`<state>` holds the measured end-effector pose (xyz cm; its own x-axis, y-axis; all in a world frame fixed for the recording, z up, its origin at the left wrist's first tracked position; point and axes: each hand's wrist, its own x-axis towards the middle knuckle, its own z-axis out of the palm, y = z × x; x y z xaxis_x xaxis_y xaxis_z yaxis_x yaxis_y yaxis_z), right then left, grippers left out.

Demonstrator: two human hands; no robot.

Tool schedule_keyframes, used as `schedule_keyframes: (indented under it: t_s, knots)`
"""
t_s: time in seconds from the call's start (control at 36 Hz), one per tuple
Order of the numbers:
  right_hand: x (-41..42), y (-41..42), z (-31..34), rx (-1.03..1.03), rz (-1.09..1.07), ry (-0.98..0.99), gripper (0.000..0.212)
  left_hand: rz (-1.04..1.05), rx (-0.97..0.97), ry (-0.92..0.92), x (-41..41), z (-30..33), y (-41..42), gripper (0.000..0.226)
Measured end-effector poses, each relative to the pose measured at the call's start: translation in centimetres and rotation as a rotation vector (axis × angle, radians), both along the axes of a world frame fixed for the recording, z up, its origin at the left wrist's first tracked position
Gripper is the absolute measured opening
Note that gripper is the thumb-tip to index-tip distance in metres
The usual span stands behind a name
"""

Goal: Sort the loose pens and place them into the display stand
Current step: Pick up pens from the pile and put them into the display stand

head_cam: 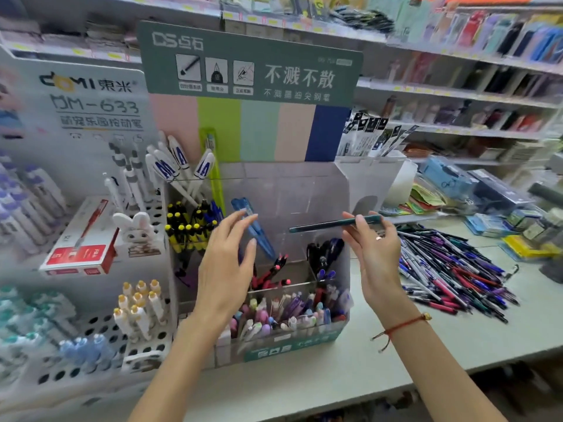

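Observation:
A clear acrylic display stand [341, 190] with a green header card stands in the middle of the counter, holding yellow-black, blue, red and pastel pens in its compartments. My right hand [376, 254] pinches a dark teal pen [323, 225] and holds it level in front of the stand's upper tier. My left hand [227, 266] hovers before the stand with fingers straight and relaxed, holding nothing, close to some blue pens [256, 229]. A heap of loose pens [451, 272] lies on the counter to the right.
A white perforated pen rack [91, 327] with a rabbit figure and a red box stands to the left. Boxes and packets crowd the counter's far right. Shelves of stationery run behind. The grey counter edge [335, 388] is near me.

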<state>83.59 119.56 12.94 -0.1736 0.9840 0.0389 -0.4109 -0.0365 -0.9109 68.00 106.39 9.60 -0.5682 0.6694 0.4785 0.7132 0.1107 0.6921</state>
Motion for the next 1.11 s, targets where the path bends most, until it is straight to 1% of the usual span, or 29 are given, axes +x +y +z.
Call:
schedule_keyframes:
  t_s: [0.08,0.11,0.19,0.28,0.36,0.39,0.44,0.53,0.58,0.64,0.75,0.83,0.89,0.94,1.03,1.11]
  knots:
    - [-0.2,0.6,0.3,0.084,-0.093,-0.031,0.022,-0.032,-0.139,0.162,-0.4,0.0,1.2,0.056]
    - [-0.4,0.7,0.4,0.152,-0.135,-0.070,0.024,-0.041,-0.177,0.196,-0.5,0.0,1.5,0.058]
    - [-1.4,0.9,0.8,0.442,-0.258,-0.223,0.030,-0.082,-0.237,0.229,-1.0,-0.6,1.6,0.060]
    - [-3.0,1.3,1.1,0.698,-0.259,-0.390,0.034,-0.104,-0.288,0.326,-1.6,-1.4,1.3,0.059]
    - [-4.4,1.7,0.8,0.813,-0.215,-0.499,0.036,-0.069,-0.372,0.467,-2.3,-2.1,1.0,0.058]
    - [-4.7,1.8,0.7,0.819,-0.218,-0.522,0.035,-0.061,-0.380,0.492,-2.4,-2.2,0.9,0.057]
    - [-5.1,2.1,0.5,0.784,-0.198,-0.524,0.031,-0.056,-0.336,0.511,-2.4,-2.1,0.7,0.056]
    - [-5.2,2.4,0.2,0.674,-0.128,-0.435,0.026,-0.022,-0.238,0.499,-2.2,-1.4,0.6,0.054]
    - [-5.0,2.6,0.3,0.627,-0.111,-0.415,0.025,0.032,-0.220,0.465,-2.3,-1.0,0.6,0.058]
    - [-4.9,2.7,0.3,0.661,-0.140,-0.467,0.027,0.069,-0.253,0.426,-2.6,-0.9,0.7,0.064]
    - [-5.0,2.8,0.2,0.816,-0.211,-0.640,0.032,0.066,-0.342,0.400,-2.7,-1.0,0.7,0.070]
    - [-5.4,2.5,-0.1,0.890,-0.147,-0.749,0.038,0.060,-0.361,0.396,-2.5,-0.8,0.7,0.072]
    - [-5.5,2.1,-0.8,0.867,-0.036,-0.858,0.045,0.057,-0.369,0.396,-2.3,-0.7,0.6,0.073]
    - [-5.5,1.8,-1.7,0.807,0.056,-0.960,0.042,0.054,-0.370,0.400,-2.3,-0.6,0.5,0.072]
    - [-5.3,1.5,-3.0,0.727,0.156,-0.979,0.033,0.049,-0.357,0.386,-2.3,-0.3,0.5,0.070]
    - [-5.0,1.2,-3.4,0.729,0.193,-0.996,0.034,0.038,-0.355,0.358,-2.4,0.2,0.4,0.066]
